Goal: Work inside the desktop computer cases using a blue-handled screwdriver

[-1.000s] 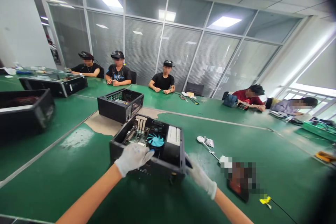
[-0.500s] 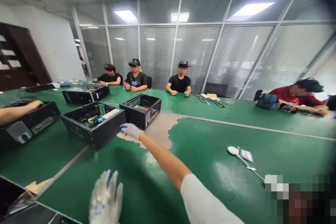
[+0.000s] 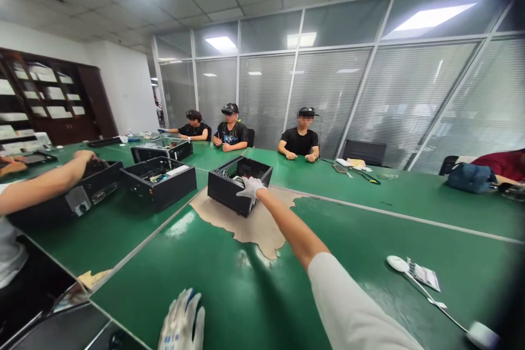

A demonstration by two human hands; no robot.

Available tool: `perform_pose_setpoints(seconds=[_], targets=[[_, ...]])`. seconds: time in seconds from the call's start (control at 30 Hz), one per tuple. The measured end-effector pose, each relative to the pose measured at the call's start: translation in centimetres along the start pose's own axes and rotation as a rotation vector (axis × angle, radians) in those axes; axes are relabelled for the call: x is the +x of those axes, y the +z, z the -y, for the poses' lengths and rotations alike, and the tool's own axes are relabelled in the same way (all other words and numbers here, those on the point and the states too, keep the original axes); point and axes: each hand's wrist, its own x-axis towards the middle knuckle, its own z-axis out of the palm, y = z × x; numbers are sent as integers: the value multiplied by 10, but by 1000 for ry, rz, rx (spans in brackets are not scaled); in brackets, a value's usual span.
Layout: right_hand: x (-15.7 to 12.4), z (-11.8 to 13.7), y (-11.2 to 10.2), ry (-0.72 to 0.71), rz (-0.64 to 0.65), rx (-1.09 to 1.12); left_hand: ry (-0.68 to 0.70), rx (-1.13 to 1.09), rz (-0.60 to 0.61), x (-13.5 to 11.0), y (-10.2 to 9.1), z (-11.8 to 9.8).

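My right hand (image 3: 251,188), in a white work glove, reaches far across the green table. It grips the near right rim of an open black computer case (image 3: 223,185), fingers over the edge and thumb against the outer wall. That case rests on a torn sheet of brown paper (image 3: 262,232), with parts partly visible inside. Low in the view, my gloved left hand (image 3: 182,324) hovers near the table's front, fingers stretched out and holding nothing. Left of the gripped case stands a second open computer case (image 3: 174,188), apart from it.
At left, a co-worker's arm (image 3: 53,183) reaches into another case (image 3: 53,205). A further case (image 3: 162,150) stands behind. Several people sit across the table. A white cable with a round puck (image 3: 397,263) and a small packet (image 3: 424,274) lie at right.
My right hand has left the second case's side and taken hold of the rim of the case on the paper. The second case has shifted left, off the table seam.
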Motion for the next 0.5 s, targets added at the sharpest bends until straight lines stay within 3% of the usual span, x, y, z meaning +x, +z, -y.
perform_pose_setpoints(seconds=[0.13,0.23,0.3,0.4,0.5], targets=[[-86,-60,-6,-173,68,-59,87,-4,-4,17,-22,2],[-182,-105,-7,-336,70,-76,156,-82,-46,70,-49,-18],[-253,-125,-8,-377,83,-60,174,-129,-78,119,-67,-48],[-345,-140,-16,-332,130,-35,515,-115,-77,190,-78,-114],[-391,-151,-33,-251,220,72,856,-145,204,235,-63,-188]])
